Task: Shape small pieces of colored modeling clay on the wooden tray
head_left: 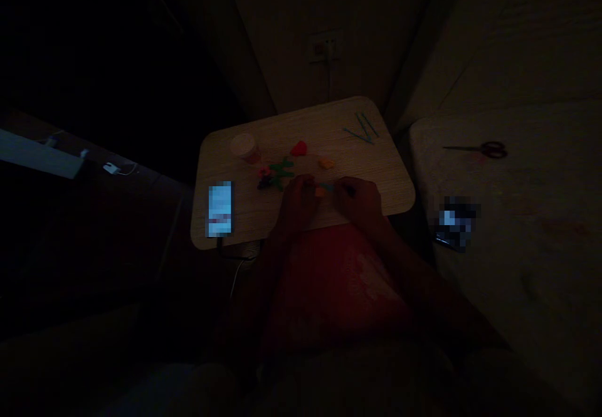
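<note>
The picture is very dark. Low over the near edge of the small wooden table, my left hand (299, 201) has its fingers closed at a small orange piece (320, 192) that looks like modelling clay. Facing it, my right hand (359, 200) is closed around a thin blue-green stick (327, 186), which points toward the orange piece. Whether the two touch I cannot tell. Beyond the hands lie an orange-yellow lump (326, 163) and a red lump (299, 148). Left of them are green clay-like shapes (282, 167) with a pink piece (264, 170) and a dark piece (264, 182).
A lidded tub (244, 147) stands at the table's (395, 185) back left. Several thin sticks (361, 130) lie back right. A lit phone (220, 209) rests front left, its cable below. Scissors (489, 149) and another device (455, 224) lie on the pale surface (531, 185) at right.
</note>
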`<state>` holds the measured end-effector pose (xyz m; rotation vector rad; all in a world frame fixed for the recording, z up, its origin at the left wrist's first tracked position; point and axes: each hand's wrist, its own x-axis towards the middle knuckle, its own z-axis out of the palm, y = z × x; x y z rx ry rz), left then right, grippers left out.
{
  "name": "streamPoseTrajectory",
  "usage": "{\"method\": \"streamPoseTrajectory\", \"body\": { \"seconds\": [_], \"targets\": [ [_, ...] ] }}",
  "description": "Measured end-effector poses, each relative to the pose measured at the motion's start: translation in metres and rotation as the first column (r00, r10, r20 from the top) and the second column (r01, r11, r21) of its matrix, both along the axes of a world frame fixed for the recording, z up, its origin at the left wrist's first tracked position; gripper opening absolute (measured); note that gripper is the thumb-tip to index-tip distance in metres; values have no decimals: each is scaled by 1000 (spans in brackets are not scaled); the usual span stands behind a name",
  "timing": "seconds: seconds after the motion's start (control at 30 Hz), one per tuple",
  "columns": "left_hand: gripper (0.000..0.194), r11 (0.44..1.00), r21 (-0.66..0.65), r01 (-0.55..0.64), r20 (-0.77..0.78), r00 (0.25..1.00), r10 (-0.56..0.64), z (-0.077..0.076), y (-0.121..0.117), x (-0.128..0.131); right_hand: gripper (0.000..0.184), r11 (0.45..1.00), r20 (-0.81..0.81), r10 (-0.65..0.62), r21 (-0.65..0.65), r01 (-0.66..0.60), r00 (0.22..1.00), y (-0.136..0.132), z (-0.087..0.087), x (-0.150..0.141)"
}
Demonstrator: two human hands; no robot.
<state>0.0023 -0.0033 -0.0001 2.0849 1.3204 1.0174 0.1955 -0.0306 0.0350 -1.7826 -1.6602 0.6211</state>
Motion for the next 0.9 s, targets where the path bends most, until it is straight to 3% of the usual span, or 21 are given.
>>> {"method": "streamPoseTrajectory", "body": {
  "seconds": [0.13,0.43,0.77,0.9],
  "targets": [
    [42,1000,-4,28,-20,999,-28,-2,3,0,29,999,42,33,-20,-32,999,13,-3,5],
    [45,997,-70,28,22,999,-27,-3,8,-2,43,990,182,142,-25,-140,973,24,-11,1],
    [48,996,-88,17,39,999,-14,-4,10,0,54,974,332,215,-145,-176,918,32,1,4],
    [47,995,-101,20,39,999,-16,-3,11,0,50,978,329,202,-116,-173,922,30,0,4]
  ]
}}
